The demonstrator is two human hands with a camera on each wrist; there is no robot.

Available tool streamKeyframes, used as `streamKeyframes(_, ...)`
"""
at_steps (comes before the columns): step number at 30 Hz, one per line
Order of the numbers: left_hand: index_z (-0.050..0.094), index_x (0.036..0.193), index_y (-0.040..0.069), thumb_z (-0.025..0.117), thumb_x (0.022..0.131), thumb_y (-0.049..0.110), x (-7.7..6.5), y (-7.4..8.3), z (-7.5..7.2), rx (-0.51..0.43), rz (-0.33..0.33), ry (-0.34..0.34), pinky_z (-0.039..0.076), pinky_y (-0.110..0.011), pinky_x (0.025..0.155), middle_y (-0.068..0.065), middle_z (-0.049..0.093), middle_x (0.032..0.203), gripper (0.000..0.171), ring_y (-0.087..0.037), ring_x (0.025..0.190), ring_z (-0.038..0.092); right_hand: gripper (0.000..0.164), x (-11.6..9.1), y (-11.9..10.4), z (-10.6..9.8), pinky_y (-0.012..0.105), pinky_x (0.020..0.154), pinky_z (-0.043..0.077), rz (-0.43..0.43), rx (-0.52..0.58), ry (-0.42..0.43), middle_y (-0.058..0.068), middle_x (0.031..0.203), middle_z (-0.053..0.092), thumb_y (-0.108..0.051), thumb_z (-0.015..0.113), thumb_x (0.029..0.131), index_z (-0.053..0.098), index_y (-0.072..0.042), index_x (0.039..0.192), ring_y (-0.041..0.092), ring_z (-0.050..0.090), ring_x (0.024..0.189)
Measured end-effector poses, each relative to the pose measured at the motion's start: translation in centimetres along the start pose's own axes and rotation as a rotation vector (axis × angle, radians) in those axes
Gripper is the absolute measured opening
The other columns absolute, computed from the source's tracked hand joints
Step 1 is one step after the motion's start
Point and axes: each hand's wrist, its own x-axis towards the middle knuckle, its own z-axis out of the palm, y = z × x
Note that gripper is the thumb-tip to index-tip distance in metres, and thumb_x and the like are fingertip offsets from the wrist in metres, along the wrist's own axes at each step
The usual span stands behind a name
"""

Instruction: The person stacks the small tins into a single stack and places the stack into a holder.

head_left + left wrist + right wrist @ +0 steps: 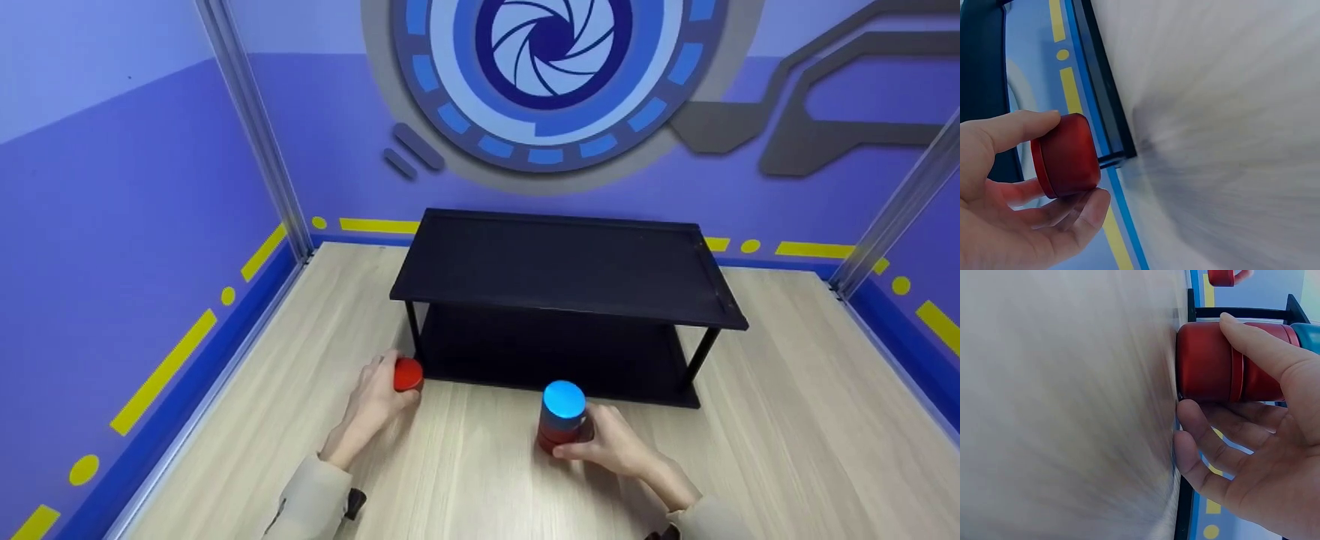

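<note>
My left hand point(379, 397) grips a small round red tin point(1069, 156) at the shelf's front left corner. In the left wrist view, thumb and fingertips sit on opposite sides of it, and a gap separates it from the tabletop. My right hand point(619, 442) is around a stack in front of the shelf. Its lower part is red tins point(1207, 363), with a blue tin point(564, 401) on top. The stack stands upright on the table. In the right wrist view the thumb lies along the red side, with fingers curled at the opposite side.
A black two-tier shelf point(555, 262) stands at the back of the wooden table point(465, 480). Behind it is a purple wall point(330, 135) with a printed round emblem. Side walls with metal posts point(255, 120) border the table.
</note>
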Motion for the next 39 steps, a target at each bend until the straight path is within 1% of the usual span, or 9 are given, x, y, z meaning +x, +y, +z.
streamKeyframes(9,0.052,0.127,0.006,0.078,0.071,0.007,-0.4,1.5,0.1,0.002,0.049,0.001,0.052,-0.050,0.082,-0.019,0.058,0.119,0.062,-0.037,0.109,0.056,0.049,-0.1,-0.1,0.0,0.031,0.084,0.053,-0.018,-0.005,0.008,0.006,0.105,0.072,-0.032,0.082,0.075,0.065,-0.005,0.111,0.016,0.067,0.098)
streamKeyframes(15,0.053,0.126,0.009,0.079,0.071,0.007,-0.6,2.8,0.2,0.006,0.084,0.017,0.052,-0.050,0.081,-0.016,0.059,0.114,0.061,-0.035,0.108,0.057,0.049,0.0,-0.1,-0.1,0.031,0.086,0.053,-0.003,0.000,0.002,0.006,0.106,0.072,-0.032,0.082,0.075,0.064,-0.005,0.112,0.014,0.066,0.099)
streamKeyframes(19,0.054,0.125,0.010,0.080,0.071,0.008,-0.8,3.6,0.3,0.018,0.108,0.018,0.052,-0.050,0.080,-0.015,0.060,0.112,0.060,-0.035,0.106,0.057,0.049,0.0,0.1,-0.1,0.032,0.087,0.053,-0.001,-0.001,-0.006,0.006,0.105,0.072,-0.032,0.081,0.075,0.064,-0.005,0.112,0.015,0.066,0.099)
streamKeyframes(24,0.054,0.123,0.008,0.081,0.070,0.008,-1.0,4.4,0.6,0.012,0.169,0.029,0.051,-0.049,0.081,-0.015,0.060,0.108,0.059,-0.034,0.101,0.058,0.050,0.0,0.1,0.0,0.034,0.089,0.052,0.014,-0.005,-0.007,0.004,0.106,0.072,-0.033,0.082,0.074,0.064,-0.006,0.113,0.018,0.066,0.100)
streamKeyframes(28,0.055,0.122,0.006,0.081,0.070,0.008,-1.0,5.0,0.7,0.005,0.219,0.041,0.049,-0.048,0.082,-0.015,0.060,0.106,0.058,-0.033,0.098,0.058,0.050,0.1,0.1,0.0,0.033,0.089,0.052,0.015,-0.005,-0.002,0.004,0.106,0.072,-0.033,0.082,0.074,0.064,-0.006,0.112,0.016,0.066,0.100)
streamKeyframes(32,0.055,0.121,0.007,0.081,0.070,0.009,-1.2,5.6,0.8,0.011,0.245,0.036,0.048,-0.047,0.081,-0.014,0.061,0.105,0.057,-0.032,0.097,0.058,0.050,0.0,0.1,0.0,0.033,0.088,0.053,0.002,-0.009,-0.006,0.005,0.105,0.072,-0.033,0.082,0.074,0.064,-0.005,0.112,0.015,0.066,0.099)
streamKeyframes(39,0.056,0.122,0.005,0.081,0.070,0.010,-1.4,6.6,0.9,0.016,0.284,0.027,0.049,-0.046,0.082,-0.015,0.061,0.106,0.058,-0.033,0.097,0.059,0.057,0.0,-0.1,-0.2,0.035,0.091,0.052,0.032,-0.001,-0.028,0.006,0.112,0.071,-0.035,0.081,0.075,0.061,-0.006,0.119,0.022,0.066,0.105)
